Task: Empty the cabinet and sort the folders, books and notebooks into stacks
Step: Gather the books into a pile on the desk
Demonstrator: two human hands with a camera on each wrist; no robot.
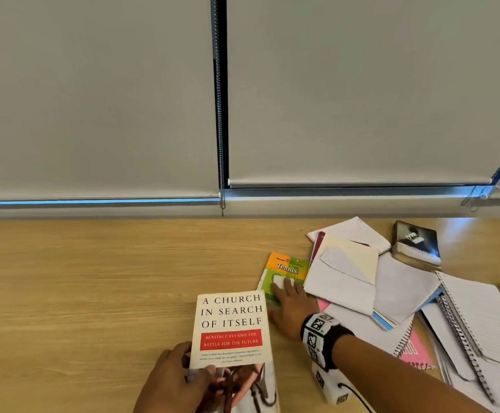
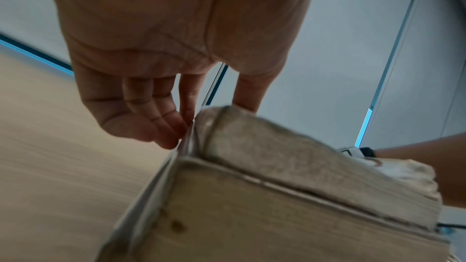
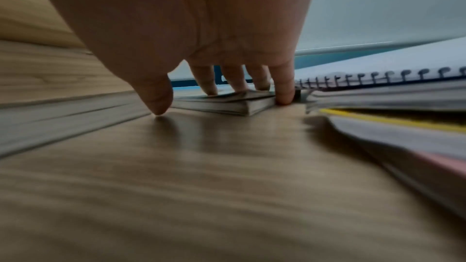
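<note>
My left hand (image 1: 183, 374) grips the near end of a white book titled "A Church in Search of Itself" (image 1: 234, 326), thumb on its cover. In the left wrist view the left hand (image 2: 201, 119) has its fingers at the book's (image 2: 264, 206) corner and its thumb behind it. My right hand (image 1: 287, 293) lies flat on a green and orange "Tennis" book (image 1: 287, 265) on the wooden table (image 1: 94, 278). The right wrist view shows the right hand (image 3: 196, 97) with straight fingers (image 3: 209, 85) on top of that book (image 3: 227, 105) and the thumb touching the table.
A loose heap of open notebooks and papers (image 1: 362, 278) lies right of the Tennis book, with spiral notebooks (image 1: 481, 308) and a pink one (image 1: 415, 350) nearer. A dark thick book (image 1: 417, 242) sits behind them. Window blinds and a bead chain (image 1: 220, 144) line the far edge.
</note>
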